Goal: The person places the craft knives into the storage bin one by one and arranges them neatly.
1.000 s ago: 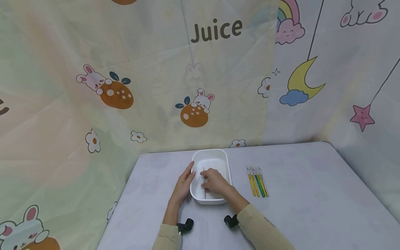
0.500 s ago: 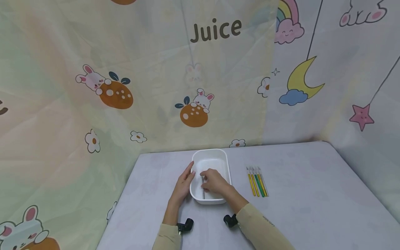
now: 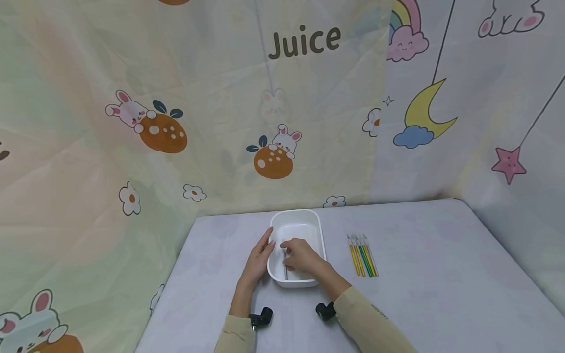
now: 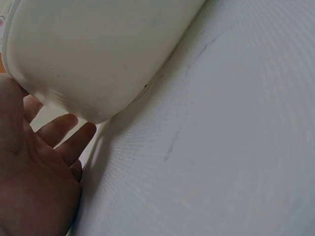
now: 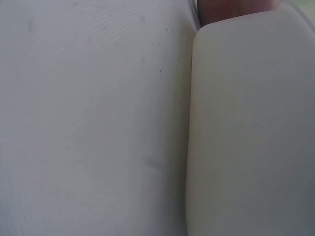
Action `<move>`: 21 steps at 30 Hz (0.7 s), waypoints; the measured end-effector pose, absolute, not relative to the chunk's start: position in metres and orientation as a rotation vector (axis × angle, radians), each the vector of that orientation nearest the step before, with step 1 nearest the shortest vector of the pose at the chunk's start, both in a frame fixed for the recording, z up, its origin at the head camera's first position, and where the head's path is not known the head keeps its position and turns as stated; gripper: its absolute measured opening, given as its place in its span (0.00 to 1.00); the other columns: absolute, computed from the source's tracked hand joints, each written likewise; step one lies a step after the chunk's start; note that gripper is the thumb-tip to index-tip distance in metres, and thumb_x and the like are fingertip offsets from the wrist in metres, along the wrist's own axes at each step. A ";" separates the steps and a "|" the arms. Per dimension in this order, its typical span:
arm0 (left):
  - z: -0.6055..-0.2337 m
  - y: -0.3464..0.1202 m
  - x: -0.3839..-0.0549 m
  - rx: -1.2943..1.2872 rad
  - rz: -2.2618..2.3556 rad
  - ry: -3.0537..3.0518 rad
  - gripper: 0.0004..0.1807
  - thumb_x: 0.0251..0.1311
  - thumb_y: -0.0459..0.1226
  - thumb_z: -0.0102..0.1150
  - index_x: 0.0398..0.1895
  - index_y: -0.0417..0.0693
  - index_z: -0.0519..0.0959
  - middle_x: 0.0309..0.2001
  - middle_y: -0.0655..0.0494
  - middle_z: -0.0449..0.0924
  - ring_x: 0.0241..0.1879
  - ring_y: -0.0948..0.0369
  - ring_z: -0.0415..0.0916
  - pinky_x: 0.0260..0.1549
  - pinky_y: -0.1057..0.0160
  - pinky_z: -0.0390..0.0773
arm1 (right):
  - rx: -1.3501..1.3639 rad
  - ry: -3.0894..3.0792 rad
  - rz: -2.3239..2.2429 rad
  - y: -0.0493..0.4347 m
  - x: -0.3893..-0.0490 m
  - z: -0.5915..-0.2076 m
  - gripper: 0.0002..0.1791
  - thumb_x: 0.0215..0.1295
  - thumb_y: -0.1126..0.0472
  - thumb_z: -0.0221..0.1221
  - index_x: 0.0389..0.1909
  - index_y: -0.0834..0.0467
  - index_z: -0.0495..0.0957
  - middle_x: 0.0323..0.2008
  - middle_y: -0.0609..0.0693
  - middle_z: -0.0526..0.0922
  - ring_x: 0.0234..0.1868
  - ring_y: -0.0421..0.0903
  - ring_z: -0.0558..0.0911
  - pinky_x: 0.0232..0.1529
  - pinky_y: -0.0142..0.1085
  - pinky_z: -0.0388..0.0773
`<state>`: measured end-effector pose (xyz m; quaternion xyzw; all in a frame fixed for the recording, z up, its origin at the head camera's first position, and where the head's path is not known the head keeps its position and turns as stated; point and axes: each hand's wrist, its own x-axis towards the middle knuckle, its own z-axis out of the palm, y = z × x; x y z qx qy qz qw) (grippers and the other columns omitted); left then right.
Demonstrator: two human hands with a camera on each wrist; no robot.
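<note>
In the head view, a white plastic tray (image 3: pixel 304 223) with rounded corners stands on the table. My left hand (image 3: pixel 256 264) holds its left side, thumb over the rim and fingers along the outside wall; the left wrist view shows those fingers (image 4: pixel 74 142) against the wall under the rim. Inside the tray, my right hand (image 3: pixel 302 256) pinches a slim greyish pen-like stick (image 3: pixel 285 273) between thumb and fingers. The stick runs lengthwise near the tray's left wall, its middle partly covered by the fingers. The right wrist view catches only the tray's outer wall (image 5: pixel 251 123) and some left-hand skin.
Right of the tray, several slim pen-like sticks (image 3: pixel 363 257) with yellow, green and silvery shafts lie side by side, pale ends pointing away. A white cloth covers the table (image 3: pixel 423 274). Printed fabric curtains (image 3: pixel 220 108) rise behind the back edge and at both sides.
The right hand and the stick have shifted slightly left inside the tray. The left hand keeps its place on the tray, and the row of sticks is unchanged.
</note>
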<state>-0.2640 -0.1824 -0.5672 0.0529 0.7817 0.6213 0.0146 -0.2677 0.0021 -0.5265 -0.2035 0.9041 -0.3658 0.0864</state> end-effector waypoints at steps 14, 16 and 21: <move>-0.569 -0.184 -0.265 0.171 1.931 2.428 0.28 0.78 0.54 0.51 0.78 0.76 0.64 0.81 0.64 0.58 0.83 0.56 0.50 0.81 0.43 0.51 | -0.601 2.751 -1.343 0.006 -0.270 -0.524 0.24 0.65 0.64 0.70 0.62 0.62 0.81 0.46 0.58 0.85 0.31 0.38 0.83 0.30 0.27 0.81; -0.569 -0.184 -0.266 0.166 1.929 2.429 0.28 0.78 0.54 0.51 0.78 0.76 0.64 0.81 0.64 0.58 0.83 0.55 0.49 0.81 0.43 0.51 | -0.618 2.773 -1.390 0.007 -0.270 -0.522 0.23 0.65 0.65 0.70 0.61 0.63 0.81 0.46 0.60 0.84 0.33 0.41 0.85 0.30 0.27 0.82; -0.568 -0.183 -0.266 0.148 1.922 2.435 0.27 0.78 0.53 0.51 0.78 0.76 0.65 0.81 0.63 0.59 0.83 0.55 0.50 0.81 0.43 0.52 | -0.686 2.852 -1.470 0.012 -0.270 -0.519 0.22 0.64 0.67 0.71 0.59 0.64 0.82 0.46 0.61 0.84 0.35 0.44 0.87 0.32 0.27 0.84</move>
